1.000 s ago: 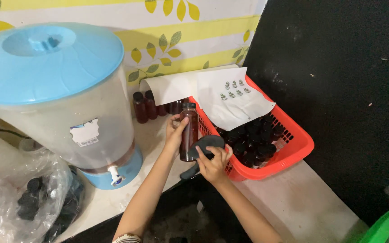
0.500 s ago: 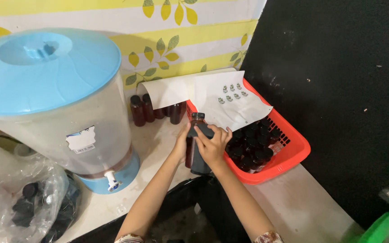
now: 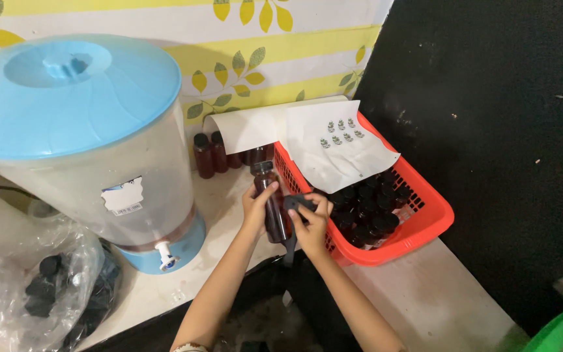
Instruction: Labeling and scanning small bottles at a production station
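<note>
Both hands [image 3: 255, 207] shifted little, dark capless bottle [image 3: 273, 202] upright

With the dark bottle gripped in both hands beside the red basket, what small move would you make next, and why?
Probably press the black piece under the right hand flat against the bottle. The left hand steadies the upright bottle at the counter's edge, and the right hand's fingers already hold that piece against its side. The basket of capped bottles sits right alongside.
</note>
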